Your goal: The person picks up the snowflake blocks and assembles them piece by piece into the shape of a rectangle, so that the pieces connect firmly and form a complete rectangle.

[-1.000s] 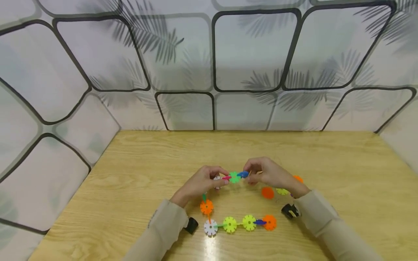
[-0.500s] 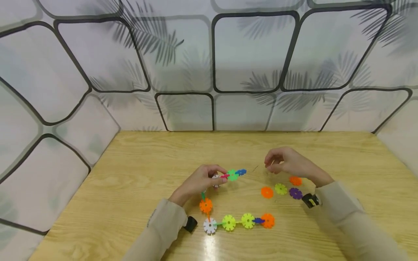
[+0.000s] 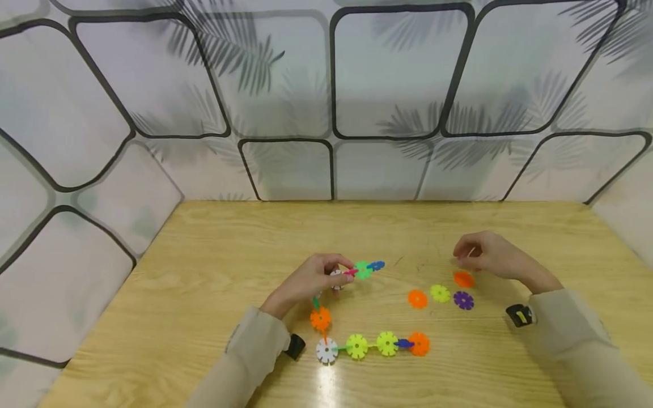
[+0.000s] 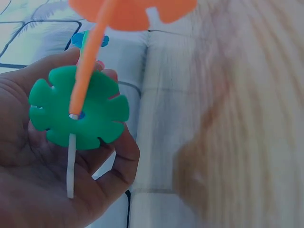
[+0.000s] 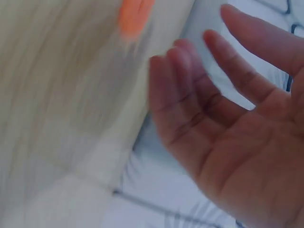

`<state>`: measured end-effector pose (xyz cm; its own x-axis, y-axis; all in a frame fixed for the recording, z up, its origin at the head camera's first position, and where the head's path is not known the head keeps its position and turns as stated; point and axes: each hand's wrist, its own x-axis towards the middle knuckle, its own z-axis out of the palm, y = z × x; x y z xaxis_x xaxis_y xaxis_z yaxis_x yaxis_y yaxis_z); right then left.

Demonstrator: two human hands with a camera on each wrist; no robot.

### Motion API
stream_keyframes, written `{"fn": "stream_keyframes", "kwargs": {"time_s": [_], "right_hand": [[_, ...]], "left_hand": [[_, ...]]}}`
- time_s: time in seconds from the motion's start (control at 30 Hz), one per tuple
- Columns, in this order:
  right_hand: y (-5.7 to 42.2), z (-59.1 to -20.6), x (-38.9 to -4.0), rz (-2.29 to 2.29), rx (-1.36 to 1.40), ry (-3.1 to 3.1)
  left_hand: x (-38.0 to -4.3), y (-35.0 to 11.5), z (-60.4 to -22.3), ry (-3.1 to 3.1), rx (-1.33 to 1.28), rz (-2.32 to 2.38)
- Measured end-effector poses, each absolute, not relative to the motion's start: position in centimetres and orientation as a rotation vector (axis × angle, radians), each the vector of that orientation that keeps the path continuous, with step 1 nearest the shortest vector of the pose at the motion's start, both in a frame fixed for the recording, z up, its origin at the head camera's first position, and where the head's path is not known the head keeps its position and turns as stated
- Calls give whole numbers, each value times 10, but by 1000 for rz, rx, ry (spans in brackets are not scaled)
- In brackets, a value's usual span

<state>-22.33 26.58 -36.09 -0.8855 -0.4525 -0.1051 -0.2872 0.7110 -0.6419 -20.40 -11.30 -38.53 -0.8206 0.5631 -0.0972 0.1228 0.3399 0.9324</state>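
Observation:
My left hand pinches a chain of notched plastic snowflake discs by its pink disc. Beyond the fingertips, a light green disc and a blue disc stick out to the right. In the left wrist view, a dark green disc hangs by the palm, joined to an orange disc. The chain runs down to a white disc on the table. My right hand, holding nothing, hovers just above a loose orange disc, its fingers loosely bent in the right wrist view.
Other loose discs lie on the wooden table: orange, yellow and purple. The chain's front row ends in an orange disc. A patterned wall covering rises behind the table.
My right hand has left the blue disc and moved right, over the loose discs. The blue disc stays attached to the chain. My left hand keeps its pinch.

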Motion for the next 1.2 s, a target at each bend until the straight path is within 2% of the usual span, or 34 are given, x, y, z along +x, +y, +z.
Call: {"fn": "stream_keyframes", "kwargs": {"time_s": [0.43, 0.9, 1.2], "right_hand": [[302, -379, -218, -857, -689, 2672], [295, -382, -214, -831, -685, 2709], [291, -379, -218, -839, -793, 2654]], "left_hand": [[-202, -108, -385, 2182, 629, 1479], [-200, -108, -386, 2175, 626, 1483], [-198, -108, -385, 2178, 612, 1484]]}}
